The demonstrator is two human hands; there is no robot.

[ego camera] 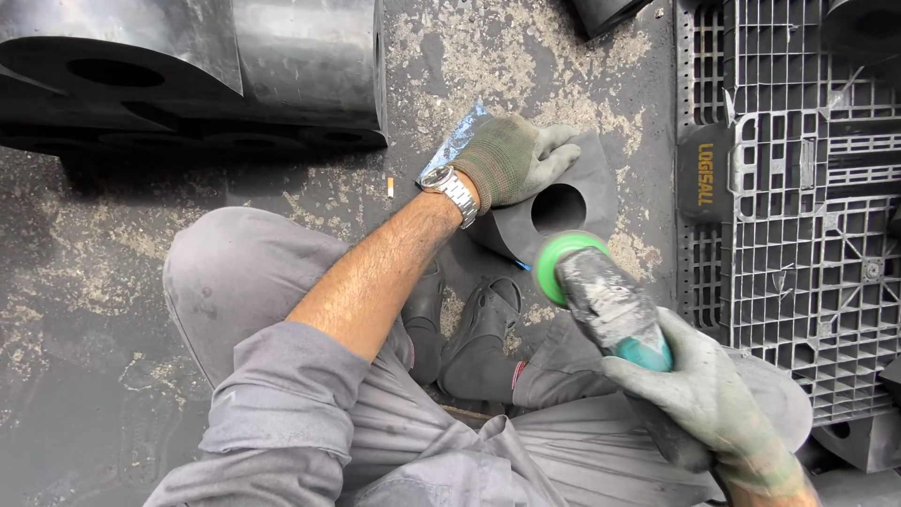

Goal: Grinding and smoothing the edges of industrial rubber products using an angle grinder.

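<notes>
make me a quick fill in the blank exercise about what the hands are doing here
1. The gloved left hand presses down on a dark grey rubber piece that has a ____ hole through it.
2. The gloved right hand holds a handheld grinder with a ____ disc guard.
3. On the left wrist sits a silver metal ____.
4. The grey plastic pallet lies on the person's ____ side.

Missing words: round; green; watch; right

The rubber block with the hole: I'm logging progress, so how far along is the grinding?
Done: nothing shows as finished; I cannot tell any ground edge on the rubber block. In hand: the gloved left hand presses the block to the floor, and the right hand holds the grinder, its green disc just off the block. Left: cannot tell.
</notes>
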